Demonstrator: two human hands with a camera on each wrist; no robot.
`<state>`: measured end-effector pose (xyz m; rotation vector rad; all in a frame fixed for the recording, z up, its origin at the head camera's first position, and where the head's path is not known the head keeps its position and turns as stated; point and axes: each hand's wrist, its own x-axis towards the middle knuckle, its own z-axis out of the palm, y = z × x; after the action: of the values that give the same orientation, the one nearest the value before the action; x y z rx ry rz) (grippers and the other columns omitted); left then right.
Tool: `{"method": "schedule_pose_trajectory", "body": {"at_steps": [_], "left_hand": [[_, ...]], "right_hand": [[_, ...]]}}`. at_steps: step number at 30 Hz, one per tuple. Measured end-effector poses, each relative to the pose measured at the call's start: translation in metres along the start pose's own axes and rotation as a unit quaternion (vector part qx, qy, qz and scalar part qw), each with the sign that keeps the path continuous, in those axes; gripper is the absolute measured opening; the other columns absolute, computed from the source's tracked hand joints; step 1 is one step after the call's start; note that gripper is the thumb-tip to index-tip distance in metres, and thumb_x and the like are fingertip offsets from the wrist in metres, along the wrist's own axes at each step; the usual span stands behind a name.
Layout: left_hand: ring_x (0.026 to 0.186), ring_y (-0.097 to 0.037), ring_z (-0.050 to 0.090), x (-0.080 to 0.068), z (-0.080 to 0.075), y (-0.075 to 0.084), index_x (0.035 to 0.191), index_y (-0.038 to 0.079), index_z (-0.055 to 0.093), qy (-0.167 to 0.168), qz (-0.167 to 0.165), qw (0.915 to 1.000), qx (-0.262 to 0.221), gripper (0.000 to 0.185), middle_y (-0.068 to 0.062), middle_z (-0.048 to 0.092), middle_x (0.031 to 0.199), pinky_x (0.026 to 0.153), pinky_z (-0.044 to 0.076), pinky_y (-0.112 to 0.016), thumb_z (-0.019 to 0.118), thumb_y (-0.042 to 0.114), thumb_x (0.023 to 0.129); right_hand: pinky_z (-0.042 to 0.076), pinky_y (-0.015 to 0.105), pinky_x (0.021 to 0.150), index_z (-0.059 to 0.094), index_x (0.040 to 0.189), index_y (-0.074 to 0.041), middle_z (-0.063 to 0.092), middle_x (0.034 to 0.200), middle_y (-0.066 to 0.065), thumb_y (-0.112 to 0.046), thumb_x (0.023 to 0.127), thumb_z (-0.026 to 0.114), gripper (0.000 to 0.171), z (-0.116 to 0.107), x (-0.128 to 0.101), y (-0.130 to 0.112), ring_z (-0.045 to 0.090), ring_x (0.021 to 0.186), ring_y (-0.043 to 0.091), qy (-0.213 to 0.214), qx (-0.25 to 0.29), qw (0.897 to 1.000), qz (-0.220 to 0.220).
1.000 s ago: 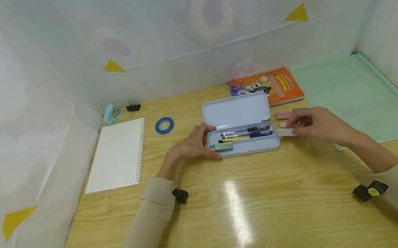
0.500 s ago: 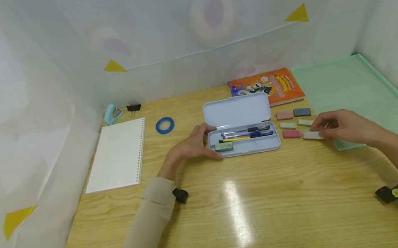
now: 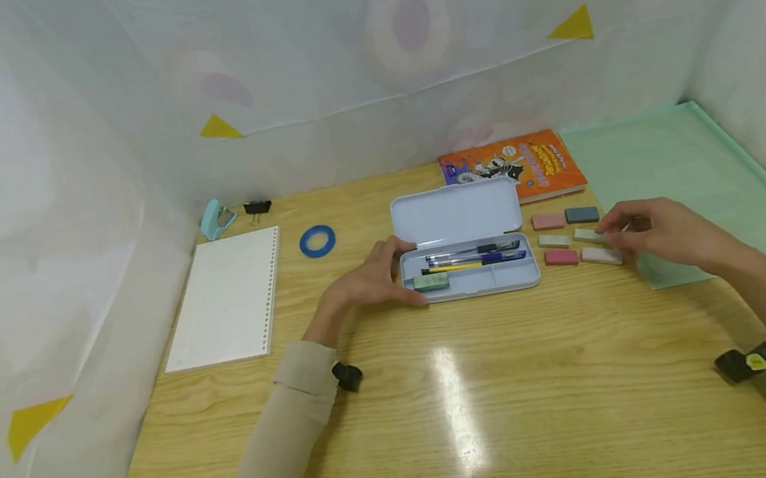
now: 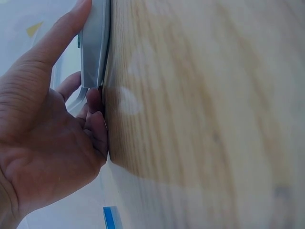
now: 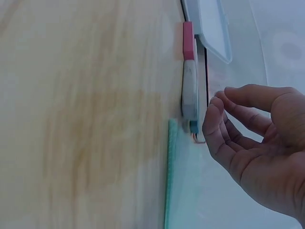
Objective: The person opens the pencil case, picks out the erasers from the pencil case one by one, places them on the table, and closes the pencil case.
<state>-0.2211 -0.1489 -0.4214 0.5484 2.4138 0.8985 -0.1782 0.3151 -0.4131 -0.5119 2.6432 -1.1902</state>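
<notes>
Head view: left hand [image 3: 367, 281] curled round the open pencil case [image 3: 467, 268] end, right hand [image 3: 654, 234] loose over white eraser [image 3: 601, 255], holding nothing, left wrist: thumb along case edge, right wrist: relaxed fingers just above eraser [image 5: 189, 95].

Two arms in long beige sleeves [image 3: 286, 437], cuffs at the wrists. A small black camera [image 3: 347, 376] is strapped to each wrist; the right one [image 3: 751, 362] bears a yellow mark.

Wooden table [image 3: 451, 424] bears pencil case [image 3: 467, 268], notebook [image 3: 227, 296], seemingly erasers [image 3: 575, 238].
</notes>
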Motion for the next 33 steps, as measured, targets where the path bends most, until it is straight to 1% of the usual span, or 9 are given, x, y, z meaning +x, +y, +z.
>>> {"method": "schedule_pose_trajectory", "body": {"at_steps": [6,8,11,14,16,20,24,27,33], "left_hand": [[0.131,-0.023,0.037,0.001,-0.001,-0.001,0.151,0.017,0.036,0.000,0.004,1.0000,-0.001,0.094,-0.008,0.038,0.143,0.116,0.035,-0.043,0.090,0.045,0.079],[0.131,-0.023,0.036,0.001,-0.001,0.000,0.151,0.017,0.036,-0.001,0.004,1.0000,0.000,0.095,-0.008,0.038,0.144,0.117,0.034,-0.043,0.090,0.044,0.079],[0.132,-0.022,0.036,0.001,-0.001,-0.001,0.152,0.017,0.036,-0.001,0.005,1.0000,0.000,0.095,-0.008,0.037,0.144,0.117,0.034,-0.042,0.091,0.044,0.079],[0.132,-0.022,0.035,0.001,-0.001,-0.001,0.151,0.017,0.035,-0.003,0.007,1.0000,-0.001,0.095,-0.008,0.037,0.144,0.117,0.034,-0.042,0.091,0.043,0.079],[0.131,-0.022,0.036,0.001,-0.001,-0.001,0.151,0.017,0.035,-0.003,0.008,1.0000,-0.001,0.094,-0.008,0.037,0.143,0.116,0.035,-0.041,0.091,0.043,0.079],[0.128,-0.023,0.038,0.002,-0.001,-0.002,0.151,0.017,0.036,0.000,0.008,1.0000,-0.001,0.094,-0.008,0.038,0.140,0.112,0.037,-0.041,0.091,0.043,0.079],[0.128,-0.023,0.038,0.002,-0.002,-0.003,0.149,0.017,0.036,0.001,0.006,1.0000,-0.005,0.092,-0.008,0.038,0.140,0.112,0.038,-0.041,0.090,0.043,0.079],[0.127,-0.023,0.038,0.002,-0.002,-0.003,0.149,0.018,0.036,0.001,0.008,0.9999,-0.006,0.092,-0.008,0.038,0.141,0.111,0.038,-0.041,0.090,0.044,0.079],[0.126,-0.023,0.039,0.003,-0.001,-0.004,0.148,0.019,0.037,0.000,0.013,0.9999,-0.008,0.091,-0.008,0.037,0.140,0.109,0.039,-0.041,0.090,0.045,0.079]], "right_hand": [[0.054,0.032,0.065,0.068,0.122,-0.003,0.070,0.095,0.015,-0.018,0.105,0.065,0.023,0.015,0.011,-0.019,0.065,0.077,0.024,-0.012,0.048,0.999,-0.010],[0.054,0.031,0.068,0.068,0.123,-0.003,0.070,0.103,0.015,-0.020,0.104,0.067,0.026,0.024,0.017,-0.028,0.066,0.083,0.021,-0.022,0.069,0.997,-0.009],[0.056,0.030,0.071,0.069,0.124,-0.001,0.069,0.114,0.017,-0.018,0.102,0.068,0.027,0.040,0.029,-0.040,0.066,0.090,0.017,-0.036,0.098,0.994,-0.028],[0.058,0.031,0.075,0.069,0.124,0.002,0.067,0.120,0.020,-0.010,0.102,0.068,0.025,0.056,0.043,-0.052,0.068,0.094,0.018,-0.057,0.125,0.989,-0.057],[0.059,0.032,0.076,0.069,0.122,0.002,0.068,0.119,0.019,-0.008,0.101,0.068,0.023,0.067,0.051,-0.060,0.068,0.095,0.020,-0.070,0.136,0.986,-0.066],[0.060,0.033,0.082,0.067,0.124,0.002,0.067,0.121,0.021,-0.006,0.101,0.068,0.025,0.089,0.068,-0.074,0.069,0.097,0.024,-0.106,0.177,0.976,-0.068],[0.058,0.030,0.080,0.066,0.126,0.000,0.067,0.123,0.020,-0.006,0.099,0.070,0.028,0.110,0.081,-0.087,0.068,0.095,0.022,-0.124,0.178,0.974,-0.072],[0.057,0.030,0.077,0.065,0.129,-0.001,0.065,0.126,0.019,-0.005,0.098,0.070,0.031,0.123,0.088,-0.097,0.068,0.095,0.022,-0.126,0.155,0.977,-0.079],[0.053,0.032,0.068,0.062,0.132,-0.002,0.063,0.126,0.018,-0.002,0.098,0.068,0.035,0.139,0.097,-0.112,0.063,0.082,0.024,-0.118,0.120,0.982,-0.089]]}}
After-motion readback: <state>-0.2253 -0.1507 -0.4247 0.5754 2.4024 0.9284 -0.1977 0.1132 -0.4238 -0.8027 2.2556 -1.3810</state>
